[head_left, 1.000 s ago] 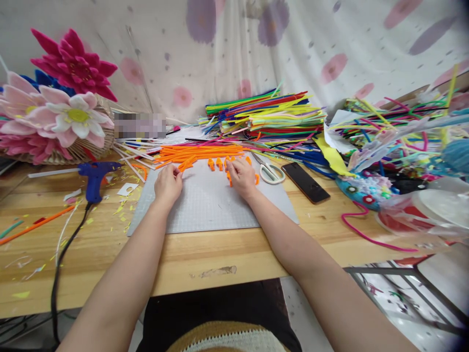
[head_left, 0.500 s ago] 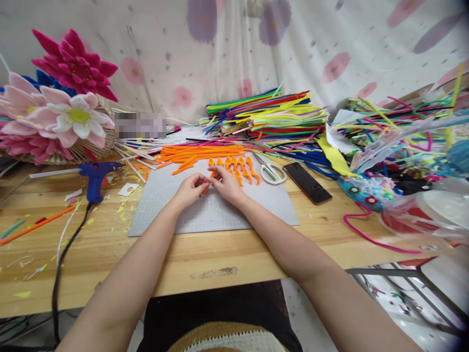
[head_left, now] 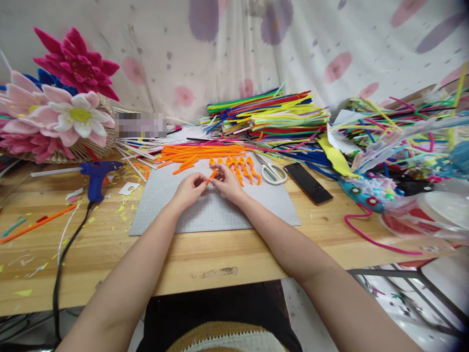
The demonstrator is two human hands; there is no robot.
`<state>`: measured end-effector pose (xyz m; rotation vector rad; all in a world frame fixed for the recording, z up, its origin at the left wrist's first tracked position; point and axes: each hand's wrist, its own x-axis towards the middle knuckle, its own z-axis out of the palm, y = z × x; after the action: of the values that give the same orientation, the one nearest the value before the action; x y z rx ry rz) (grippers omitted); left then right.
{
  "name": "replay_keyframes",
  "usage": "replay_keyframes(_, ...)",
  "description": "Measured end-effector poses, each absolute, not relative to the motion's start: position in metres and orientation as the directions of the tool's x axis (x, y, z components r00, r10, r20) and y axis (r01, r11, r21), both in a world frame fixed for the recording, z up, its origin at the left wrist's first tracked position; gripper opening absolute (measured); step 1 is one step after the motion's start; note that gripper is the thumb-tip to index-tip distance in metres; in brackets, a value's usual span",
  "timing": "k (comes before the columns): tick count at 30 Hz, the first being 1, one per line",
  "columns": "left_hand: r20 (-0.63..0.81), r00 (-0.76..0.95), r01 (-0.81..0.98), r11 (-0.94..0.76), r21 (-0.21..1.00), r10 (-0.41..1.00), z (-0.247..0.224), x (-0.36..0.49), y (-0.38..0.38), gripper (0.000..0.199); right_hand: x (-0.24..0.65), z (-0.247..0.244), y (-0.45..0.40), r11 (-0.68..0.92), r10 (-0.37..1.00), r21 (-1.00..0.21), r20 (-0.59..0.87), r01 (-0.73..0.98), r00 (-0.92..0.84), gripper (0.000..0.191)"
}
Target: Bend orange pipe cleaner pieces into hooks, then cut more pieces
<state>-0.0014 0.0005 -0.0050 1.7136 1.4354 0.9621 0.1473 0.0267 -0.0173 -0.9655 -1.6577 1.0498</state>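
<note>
Between my two hands is a short orange pipe cleaner (head_left: 212, 176), pinched at both ends above the grey cutting mat (head_left: 216, 215). My left hand (head_left: 190, 189) has thumb and fingers closed on its lower left end. Closed on the other end, my right hand (head_left: 226, 183) partly hides the piece. Several bent orange pipe cleaner pieces (head_left: 239, 176) lie in rows just beyond my right hand. Short straight orange cut pieces (head_left: 185, 165) rest at the mat's back left, in front of a pile of long orange pipe cleaners (head_left: 198, 152).
Scissors (head_left: 271, 173) and a phone (head_left: 308, 183) lie to the right. A blue glue gun (head_left: 95, 178) with a black cord sits on the left, near fuzzy flowers (head_left: 78, 115). Bundles of coloured pipe cleaners (head_left: 271, 115) fill the back. A pink pipe cleaner (head_left: 370, 239) curls at right.
The held orange piece has changed angle: its end no longer hangs below the fingers, and more of it shows between them. Both hands stay in nearly the same place.
</note>
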Motion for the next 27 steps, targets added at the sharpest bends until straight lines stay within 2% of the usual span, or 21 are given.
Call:
replay_keyframes(6,0.122,0.038,0.484,-0.125,0.866,0.992,-0.011,-0.004,0.005,0.010,0.147,-0.016,0.024,0.340,0.918,-0.930,0.296,0.142,-0.262,0.036)
replay_keyframes(9,0.123,-0.002,0.426,-0.110,0.898,0.992,-0.009,-0.004,0.005,0.010,0.148,-0.015,0.024,0.334,0.921,-0.934,0.293,0.130,-0.258,0.037)
replay_keyframes(12,0.181,-0.013,0.351,-0.165,0.922,0.983,-0.004,-0.002,0.004,0.010,0.148,-0.016,0.026,0.306,0.932,-0.946,0.276,0.104,-0.234,0.035)
replay_keyframes(15,0.222,0.062,0.300,-0.230,0.926,0.973,0.001,0.000,0.001,0.013,0.148,-0.015,0.028,0.214,0.953,-0.976,0.200,0.040,-0.226,0.035)
replay_keyframes(18,0.199,0.140,0.245,-0.228,0.942,0.970,0.002,0.006,-0.002,0.015,0.145,-0.011,0.026,0.088,0.962,-0.994,0.101,-0.061,-0.253,0.041)
replay_keyframes(21,0.192,0.109,0.221,-0.212,0.952,0.975,-0.001,0.011,-0.003,0.016,0.143,-0.007,0.024,0.016,0.965,-0.994,0.044,-0.112,-0.258,0.043)
replay_keyframes(24,0.215,0.079,0.272,-0.228,0.935,0.973,-0.003,0.011,0.000,0.017,0.141,-0.007,0.024,0.016,0.967,-0.997,0.035,-0.076,-0.253,0.036)
replay_keyframes(27,0.322,-0.049,0.447,-0.267,0.854,0.946,0.000,-0.003,0.005,0.016,0.141,-0.009,0.023,0.077,0.962,-0.997,0.076,-0.008,-0.264,0.033)
